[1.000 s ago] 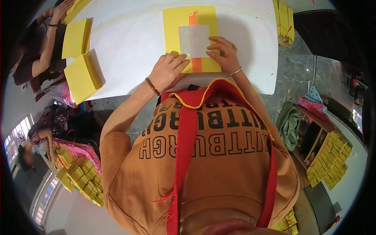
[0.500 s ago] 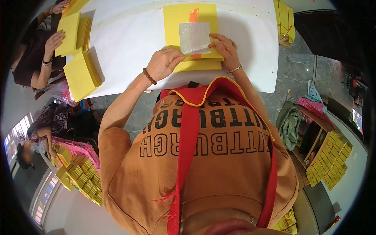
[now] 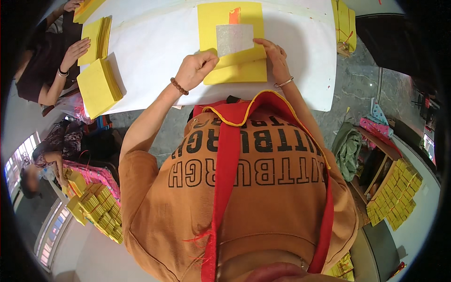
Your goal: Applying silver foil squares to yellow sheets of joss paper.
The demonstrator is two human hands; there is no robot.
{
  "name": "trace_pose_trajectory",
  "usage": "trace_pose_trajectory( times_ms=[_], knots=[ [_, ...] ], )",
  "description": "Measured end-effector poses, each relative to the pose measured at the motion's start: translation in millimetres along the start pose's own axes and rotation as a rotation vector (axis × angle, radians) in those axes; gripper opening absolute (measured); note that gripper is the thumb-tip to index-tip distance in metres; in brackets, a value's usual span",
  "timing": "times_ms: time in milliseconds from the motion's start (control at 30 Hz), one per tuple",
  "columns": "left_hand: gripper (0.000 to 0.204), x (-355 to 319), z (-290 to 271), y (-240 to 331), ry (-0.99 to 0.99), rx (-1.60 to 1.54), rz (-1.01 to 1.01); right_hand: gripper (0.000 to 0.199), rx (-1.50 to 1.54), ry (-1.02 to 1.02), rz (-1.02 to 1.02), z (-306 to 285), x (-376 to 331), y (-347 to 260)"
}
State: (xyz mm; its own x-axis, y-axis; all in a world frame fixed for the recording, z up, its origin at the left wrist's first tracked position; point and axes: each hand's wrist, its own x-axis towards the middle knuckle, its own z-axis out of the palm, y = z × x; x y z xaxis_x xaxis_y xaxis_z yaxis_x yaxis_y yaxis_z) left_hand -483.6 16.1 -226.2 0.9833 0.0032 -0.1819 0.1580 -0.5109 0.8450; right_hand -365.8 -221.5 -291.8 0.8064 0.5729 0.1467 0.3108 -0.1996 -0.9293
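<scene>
A stack of yellow paper sheets [image 3: 235,76] lies on the white table before me. On its top sheet sit a silvery grey square [image 3: 235,38] and an orange strip [image 3: 234,16] that shows beyond the square's far edge. The near edge of the top sheet is turned up as a yellow flap [image 3: 242,56] over the lower part of the square. My left hand [image 3: 195,70] is closed in a pinch at the flap's left end. At the right end, the fingers of my right hand [image 3: 276,58] pinch the sheet's edge; part of that grip is hidden.
Yellow paper stacks [image 3: 97,88] stand at the table's left, where a co-worker's hand [image 3: 77,50] touches one. Tied yellow bundles [image 3: 345,26] lie past the right edge. More bundles [image 3: 394,192] are piled at lower right. Another person is at far left.
The near edge of the top sheet has come up over the lower square and the orange below it. Both my hands stay at its ends. The co-worker's stack has shifted right.
</scene>
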Motion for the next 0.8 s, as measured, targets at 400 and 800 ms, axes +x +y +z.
trace_pose_trajectory(
  times_ms=[400,800],
  knots=[
    [0.038,-8.1,8.6,4.6,0.022,0.645,0.789,0.034,-0.199,-0.207,-0.071,-11.1,-0.4,-5.3],
    [0.052,-1.0,1.6,-1.2,-0.097,0.474,0.677,0.031,-0.058,-0.214,-0.030,-12.6,1.1,3.1]
  ],
)
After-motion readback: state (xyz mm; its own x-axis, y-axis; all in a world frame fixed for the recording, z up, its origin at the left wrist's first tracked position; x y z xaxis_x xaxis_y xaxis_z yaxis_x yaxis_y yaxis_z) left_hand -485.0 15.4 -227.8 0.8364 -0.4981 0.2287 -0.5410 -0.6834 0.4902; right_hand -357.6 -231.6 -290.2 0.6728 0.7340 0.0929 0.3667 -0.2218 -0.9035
